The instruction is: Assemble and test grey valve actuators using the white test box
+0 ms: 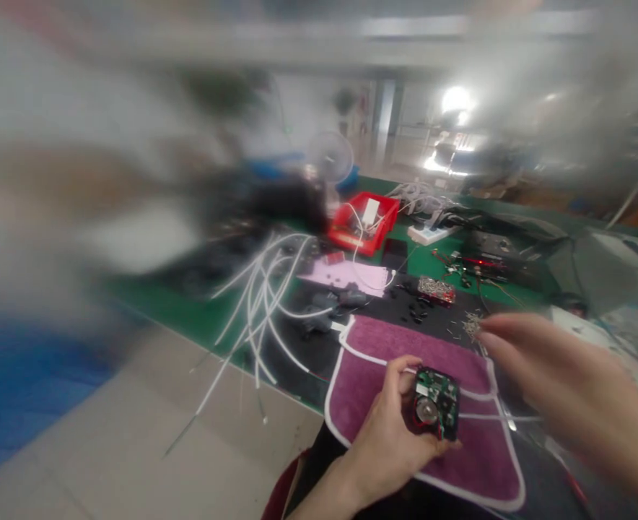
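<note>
So the left hand (389,433) is gripping a small circuit board (436,402) w/ its round part facing up, prob so it's easy to get at, right over the purple cloth (384,347). Right hand (557,383) is hovering empty, fingers loose, near the tiny screws (471,326) farther back.

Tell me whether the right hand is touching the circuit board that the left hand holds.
Apart. The head view shows the right hand raised right of the circuit board, purple cloth visible between them; only the left hand grips it.
</note>
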`<action>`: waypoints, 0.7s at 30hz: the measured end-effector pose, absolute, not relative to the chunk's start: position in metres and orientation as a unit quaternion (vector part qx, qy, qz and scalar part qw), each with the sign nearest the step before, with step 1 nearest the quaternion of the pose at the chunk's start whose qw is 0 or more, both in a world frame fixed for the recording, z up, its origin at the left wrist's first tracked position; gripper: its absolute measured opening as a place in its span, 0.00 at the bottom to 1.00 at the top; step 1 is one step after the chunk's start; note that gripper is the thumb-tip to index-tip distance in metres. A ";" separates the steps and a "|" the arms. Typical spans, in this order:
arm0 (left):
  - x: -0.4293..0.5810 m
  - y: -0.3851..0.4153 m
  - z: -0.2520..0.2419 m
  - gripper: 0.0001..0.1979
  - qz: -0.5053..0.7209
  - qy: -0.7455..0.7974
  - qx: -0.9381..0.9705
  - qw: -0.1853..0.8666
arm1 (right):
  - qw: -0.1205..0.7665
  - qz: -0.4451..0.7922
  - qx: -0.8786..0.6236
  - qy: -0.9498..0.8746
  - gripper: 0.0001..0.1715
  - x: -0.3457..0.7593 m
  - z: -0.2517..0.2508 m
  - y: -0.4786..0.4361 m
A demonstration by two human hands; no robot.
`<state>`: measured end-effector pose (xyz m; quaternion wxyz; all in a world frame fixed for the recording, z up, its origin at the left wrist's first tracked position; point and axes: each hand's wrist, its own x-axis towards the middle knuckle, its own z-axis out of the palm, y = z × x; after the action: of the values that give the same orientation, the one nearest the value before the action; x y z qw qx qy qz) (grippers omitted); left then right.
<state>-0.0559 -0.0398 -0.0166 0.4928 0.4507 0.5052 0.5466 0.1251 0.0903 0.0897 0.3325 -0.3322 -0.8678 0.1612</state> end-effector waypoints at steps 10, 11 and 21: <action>-0.059 -0.035 -0.043 0.49 0.458 0.567 0.491 0.477 | 0.093 0.072 -0.268 -0.956 0.18 -0.073 0.014 0.162; -0.058 -0.034 -0.046 0.50 0.454 0.575 0.492 0.471 | 0.088 0.069 -0.266 -0.958 0.18 -0.079 0.009 0.163; -0.059 -0.038 -0.029 0.46 0.507 0.565 0.518 0.395 | 0.209 0.145 -0.291 -0.922 0.22 0.001 0.067 0.132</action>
<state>-0.0586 -0.0385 -0.0292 0.3952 0.5176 0.5651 0.5065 0.0011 0.1315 0.0666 0.2091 -0.2908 -0.9223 0.1449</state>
